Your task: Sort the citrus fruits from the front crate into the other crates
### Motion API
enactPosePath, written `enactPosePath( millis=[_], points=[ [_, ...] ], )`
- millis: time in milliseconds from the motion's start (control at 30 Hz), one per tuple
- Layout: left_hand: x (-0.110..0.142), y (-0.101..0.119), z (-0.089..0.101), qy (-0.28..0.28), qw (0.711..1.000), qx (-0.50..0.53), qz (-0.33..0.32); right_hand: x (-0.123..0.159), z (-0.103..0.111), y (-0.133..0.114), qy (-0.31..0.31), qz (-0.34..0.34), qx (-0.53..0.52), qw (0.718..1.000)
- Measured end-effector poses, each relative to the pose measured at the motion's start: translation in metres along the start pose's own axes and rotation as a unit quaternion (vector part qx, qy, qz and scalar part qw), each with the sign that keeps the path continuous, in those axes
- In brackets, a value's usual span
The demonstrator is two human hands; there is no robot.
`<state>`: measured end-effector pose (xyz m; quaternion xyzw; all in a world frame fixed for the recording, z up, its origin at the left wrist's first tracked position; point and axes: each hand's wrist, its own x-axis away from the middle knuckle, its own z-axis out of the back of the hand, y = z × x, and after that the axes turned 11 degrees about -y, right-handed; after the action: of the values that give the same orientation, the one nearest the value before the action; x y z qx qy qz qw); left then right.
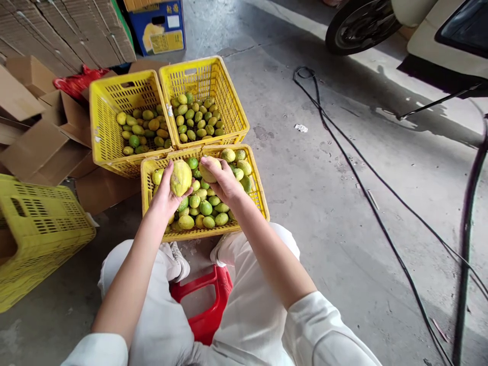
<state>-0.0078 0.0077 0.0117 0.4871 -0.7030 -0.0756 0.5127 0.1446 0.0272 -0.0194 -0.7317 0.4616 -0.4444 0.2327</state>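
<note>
My left hand (pixel 168 189) is closed round a yellow lemon (pixel 181 178) with brownish marks on its skin. In my right hand (pixel 225 179) is another pale yellow lemon (pixel 209 170), partly covered by the fingers. Both hands are above the near yellow crate (pixel 263 203), which is filled with green and yellow lemons (pixel 206 207). Behind it, side by side, stand a left yellow crate (pixel 99 109) and a right yellow crate (pixel 229 96). Each holds a layer of smaller green to yellow-orange lemons.
A red plastic stool (pixel 209 325) is between my legs. Another yellow crate (pixel 46 218) lies tilted at left, near opened cardboard boxes (pixel 41 147). A blue printed box (pixel 162 30) stands behind. Black cables (pixel 366 203) cross the floor at right, below a parked vehicle (pixel 423 35).
</note>
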Motion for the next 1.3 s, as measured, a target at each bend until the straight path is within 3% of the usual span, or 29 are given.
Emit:
enactPosePath(
  millis=[333,633,733,900,1133,1300],
  points=[
    [0.001,0.000,-0.005,-0.030,0.999,0.014,0.016,0.003,-0.011,-0.010,-0.010,-0.027,-0.042,0.999],
    [0.003,0.001,-0.005,0.010,1.000,-0.007,-0.006,0.007,-0.010,-0.013,-0.012,-0.025,-0.027,0.999],
    [0.007,-0.001,-0.008,-0.011,1.000,0.003,-0.019,0.008,-0.012,-0.012,-0.006,-0.019,-0.031,0.999],
    [0.010,0.002,-0.011,-0.036,0.999,-0.021,0.025,0.006,-0.012,-0.015,-0.004,-0.039,-0.049,0.998],
    [0.006,0.004,-0.011,0.028,1.000,-0.002,0.005,0.004,-0.013,-0.025,0.015,-0.055,-0.012,0.998],
    [0.005,0.005,-0.012,0.019,0.999,0.023,0.024,0.009,-0.016,-0.026,-0.006,-0.058,-0.044,0.997]
  ],
)
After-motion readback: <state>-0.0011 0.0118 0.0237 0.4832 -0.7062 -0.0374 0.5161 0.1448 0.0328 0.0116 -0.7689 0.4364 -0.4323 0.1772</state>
